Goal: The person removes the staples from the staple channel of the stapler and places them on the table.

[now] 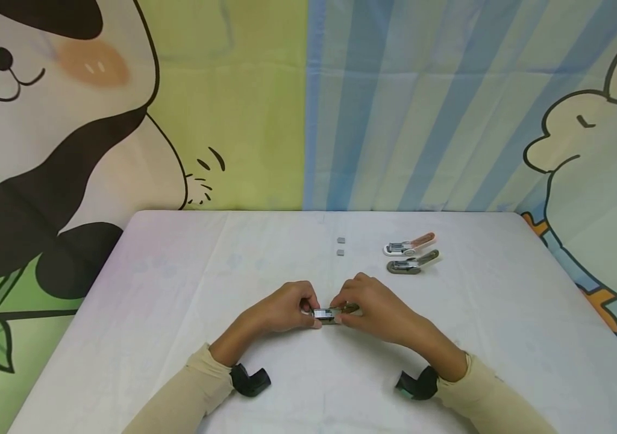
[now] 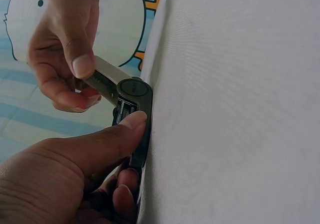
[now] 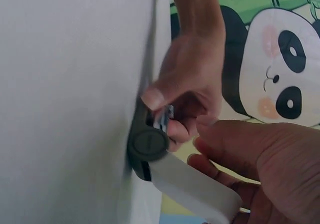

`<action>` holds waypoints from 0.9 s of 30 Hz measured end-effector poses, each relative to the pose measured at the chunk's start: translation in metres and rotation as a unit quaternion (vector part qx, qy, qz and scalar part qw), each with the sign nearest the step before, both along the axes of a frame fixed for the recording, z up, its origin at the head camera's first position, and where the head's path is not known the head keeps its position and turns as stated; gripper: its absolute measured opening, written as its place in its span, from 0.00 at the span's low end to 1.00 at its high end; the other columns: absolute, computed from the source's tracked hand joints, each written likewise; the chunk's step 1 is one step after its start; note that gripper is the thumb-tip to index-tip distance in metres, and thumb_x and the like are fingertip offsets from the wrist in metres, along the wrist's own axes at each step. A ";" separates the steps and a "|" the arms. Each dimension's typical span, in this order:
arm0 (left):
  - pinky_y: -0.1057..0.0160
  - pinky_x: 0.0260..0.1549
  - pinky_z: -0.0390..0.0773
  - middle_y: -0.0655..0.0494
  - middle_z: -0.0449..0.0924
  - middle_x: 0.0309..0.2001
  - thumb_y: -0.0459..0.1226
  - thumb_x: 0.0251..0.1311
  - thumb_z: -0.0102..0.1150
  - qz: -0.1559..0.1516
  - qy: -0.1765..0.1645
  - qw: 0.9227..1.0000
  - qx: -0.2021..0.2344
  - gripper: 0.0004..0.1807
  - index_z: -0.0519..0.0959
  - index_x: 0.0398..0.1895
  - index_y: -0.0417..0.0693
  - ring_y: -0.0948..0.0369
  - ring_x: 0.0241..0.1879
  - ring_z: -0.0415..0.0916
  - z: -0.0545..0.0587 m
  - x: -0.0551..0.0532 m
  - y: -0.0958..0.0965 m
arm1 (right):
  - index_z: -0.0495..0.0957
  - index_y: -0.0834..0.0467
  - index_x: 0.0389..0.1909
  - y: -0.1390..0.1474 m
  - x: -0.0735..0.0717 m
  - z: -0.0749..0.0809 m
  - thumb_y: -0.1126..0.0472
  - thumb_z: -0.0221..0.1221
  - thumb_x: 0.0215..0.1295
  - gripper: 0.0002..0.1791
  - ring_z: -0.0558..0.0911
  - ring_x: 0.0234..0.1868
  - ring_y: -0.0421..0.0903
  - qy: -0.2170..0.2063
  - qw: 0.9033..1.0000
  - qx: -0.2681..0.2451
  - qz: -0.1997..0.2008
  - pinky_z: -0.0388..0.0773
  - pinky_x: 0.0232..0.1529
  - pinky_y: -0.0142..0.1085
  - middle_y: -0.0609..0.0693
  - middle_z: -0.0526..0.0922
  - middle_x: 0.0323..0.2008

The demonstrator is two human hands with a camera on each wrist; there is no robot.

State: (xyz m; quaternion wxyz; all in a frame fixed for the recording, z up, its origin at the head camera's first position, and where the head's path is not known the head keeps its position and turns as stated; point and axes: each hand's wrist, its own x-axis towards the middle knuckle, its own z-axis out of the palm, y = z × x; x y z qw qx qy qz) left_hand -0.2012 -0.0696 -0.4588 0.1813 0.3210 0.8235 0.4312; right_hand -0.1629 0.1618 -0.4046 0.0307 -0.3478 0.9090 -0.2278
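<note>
A small dark green stapler [image 1: 326, 314] with a pale swing-out handle lies between both hands near the middle of the table. My left hand [image 1: 287, 310] grips its base, thumb [image 2: 134, 120] over the metal staple channel. At the other end, my right hand [image 1: 376, 307] holds the raised handle [image 3: 195, 186] between thumb and curled fingers. The handle stands out at an angle from the round pivot [image 3: 150, 143]. Fingers hide part of the base and channel.
Two more staplers with raised handles, one white and pink [image 1: 409, 245], one dark green [image 1: 413, 263], lie behind my right hand. Left of them are two small grey pieces [image 1: 340, 246] like staple strips. Patterned cloth hangs behind the white table [image 1: 151, 361].
</note>
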 end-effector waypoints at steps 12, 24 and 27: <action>0.65 0.32 0.71 0.59 0.74 0.30 0.35 0.49 0.75 0.003 0.008 1.000 -0.005 0.11 0.78 0.30 0.50 0.63 0.31 0.70 -0.001 0.000 -0.001 | 0.87 0.51 0.36 -0.017 0.006 -0.015 0.59 0.71 0.54 0.08 0.70 0.35 0.40 0.093 0.994 0.063 -0.008 0.69 0.37 0.36 0.40 0.78 0.32; 0.65 0.31 0.71 0.59 0.73 0.30 0.35 0.49 0.74 0.002 0.025 1.000 -0.006 0.11 0.78 0.29 0.49 0.64 0.31 0.70 -0.001 0.001 0.000 | 0.87 0.50 0.30 -0.023 0.008 -0.022 0.58 0.72 0.53 0.04 0.68 0.31 0.40 0.128 0.989 0.052 -0.046 0.65 0.36 0.37 0.40 0.77 0.28; 0.65 0.32 0.71 0.59 0.73 0.30 0.35 0.49 0.74 0.001 0.025 1.000 -0.006 0.11 0.78 0.30 0.49 0.64 0.31 0.70 -0.001 0.001 0.000 | 0.87 0.49 0.29 -0.025 0.008 -0.023 0.57 0.72 0.52 0.04 0.68 0.31 0.40 0.128 0.989 0.048 -0.058 0.66 0.40 0.41 0.39 0.77 0.28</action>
